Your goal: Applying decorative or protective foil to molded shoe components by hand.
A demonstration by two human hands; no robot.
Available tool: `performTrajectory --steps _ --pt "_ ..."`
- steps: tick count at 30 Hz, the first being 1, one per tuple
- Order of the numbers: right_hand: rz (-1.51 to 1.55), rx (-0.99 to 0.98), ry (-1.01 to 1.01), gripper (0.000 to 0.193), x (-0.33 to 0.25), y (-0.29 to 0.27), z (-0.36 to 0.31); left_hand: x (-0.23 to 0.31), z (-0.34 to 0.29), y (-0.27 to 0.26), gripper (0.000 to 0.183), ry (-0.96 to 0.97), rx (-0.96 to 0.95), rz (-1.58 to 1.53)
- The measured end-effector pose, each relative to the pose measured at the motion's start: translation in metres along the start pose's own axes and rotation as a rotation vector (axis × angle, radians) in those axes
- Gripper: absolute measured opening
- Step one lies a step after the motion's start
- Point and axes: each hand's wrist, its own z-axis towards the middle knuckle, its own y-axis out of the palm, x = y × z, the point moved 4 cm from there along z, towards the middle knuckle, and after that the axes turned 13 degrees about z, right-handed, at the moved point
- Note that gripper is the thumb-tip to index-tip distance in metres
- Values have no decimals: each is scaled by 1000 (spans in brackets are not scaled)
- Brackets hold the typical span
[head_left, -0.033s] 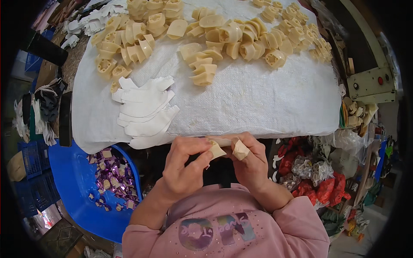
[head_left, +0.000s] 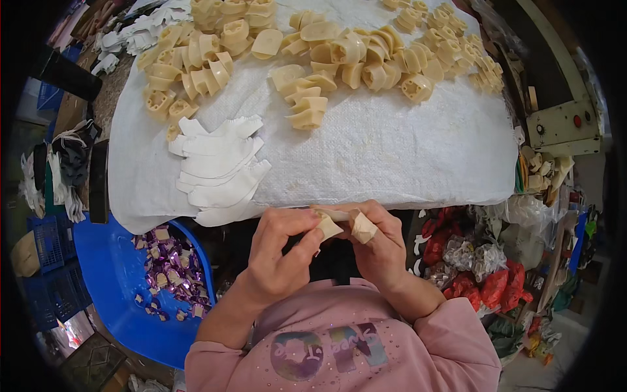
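Note:
At the front edge of the cloth-covered table, both my hands are closed on a cream plastic shoe heel [head_left: 328, 226]. My left hand [head_left: 282, 247] pinches one end between thumb and fingers. Fingers of my right hand [head_left: 380, 243] curl round a pale cream, blocky part [head_left: 363, 227]; I cannot tell whether this belongs to the same heel or to a second one. A whitish strip runs between the hands, partly hidden by the fingers. Left of the hands lie overlapping white cut cover pieces [head_left: 219, 170]. Many cream heels [head_left: 307, 108] spread across the table's far side.
A blue tub [head_left: 114, 287] at lower left holds purple metallic-covered heels [head_left: 171, 268]. White cloth [head_left: 392, 157] covers the table. Red and clear plastic bags [head_left: 486, 274] crowd the right side. A pale control box [head_left: 563, 129] with buttons stands at far right.
Almost nothing differs. The view has shifted very slightly, and both hands keep the same grip.

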Motion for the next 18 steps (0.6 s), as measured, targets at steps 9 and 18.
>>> performTrajectory --steps 9,18 --pt "-675 -56 -68 28 -8 14 11 3 4 6 21 20 -118 297" --pt "-265 -249 335 35 -15 -8 41 -12 -2 6 23 -230 -49 -357"
